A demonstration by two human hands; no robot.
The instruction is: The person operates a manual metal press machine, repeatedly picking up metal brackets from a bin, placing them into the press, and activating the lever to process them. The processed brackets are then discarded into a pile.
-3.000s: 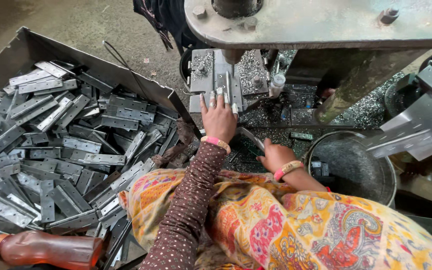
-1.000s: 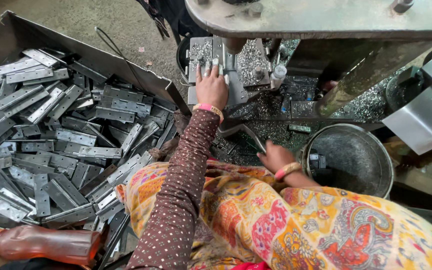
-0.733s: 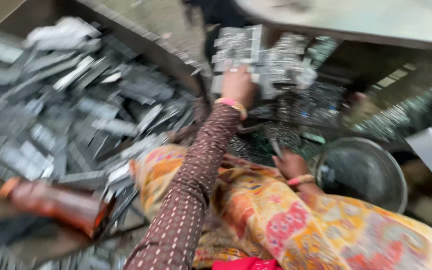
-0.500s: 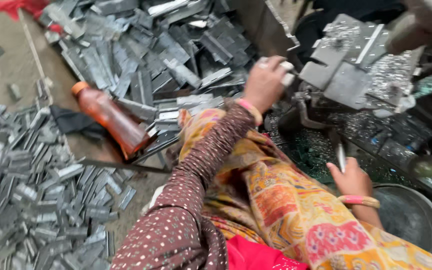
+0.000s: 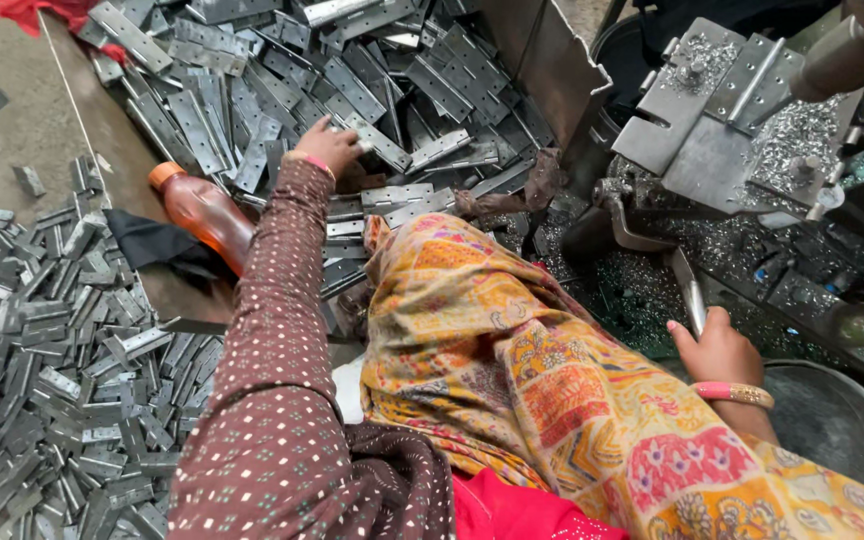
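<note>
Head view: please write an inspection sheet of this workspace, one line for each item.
Surface: grey floor, strewn with loose hinges.
Job's things: hinge pile in a metal bin; press fixture covered in swarf.
Clutter: orange bottle, black cloth, red cloth, round pan.
Hands: left hand on the hinge pile; right hand grips a metal rod.
Cables: nothing seen.
Surroundings: patterned shawl over the lap.

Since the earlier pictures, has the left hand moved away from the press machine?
Yes. The left hand left the metal plate of the press and now reaches into the tray of hinge pieces, beside the orange bottle.
</note>
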